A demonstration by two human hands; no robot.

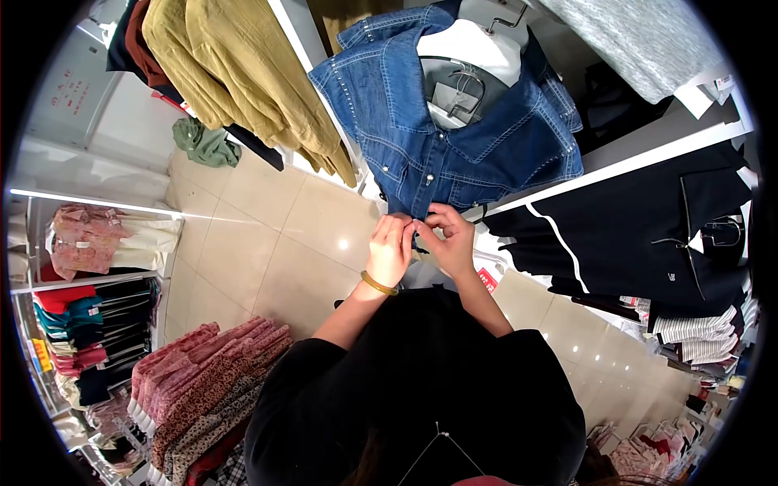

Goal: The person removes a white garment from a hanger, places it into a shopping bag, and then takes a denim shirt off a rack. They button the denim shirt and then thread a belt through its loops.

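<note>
A blue denim shirt (389, 105) hangs on display in front of me, with pale stitching and round buttons down its front. White material shows inside its collar, along with a metal hanger hook (466, 77). Both my hands meet at the lower front edge of the shirt. My left hand (391, 245), with a yellowish bangle (378, 283) on its wrist, has its fingers pinched on the cloth. Close beside it, my right hand (450, 240) pinches the same edge with thumb and bent fingers. Any button between the fingertips is hidden.
Mustard shirts (243, 73) hang at upper left, with green cloth (206, 142) near the floor. A black garment with a white stripe (624, 227) hangs at right, and grey cloth (640, 40) above. Patterned pink clothes (211, 373) stand at lower left. Tiled floor (284, 219) lies between the racks.
</note>
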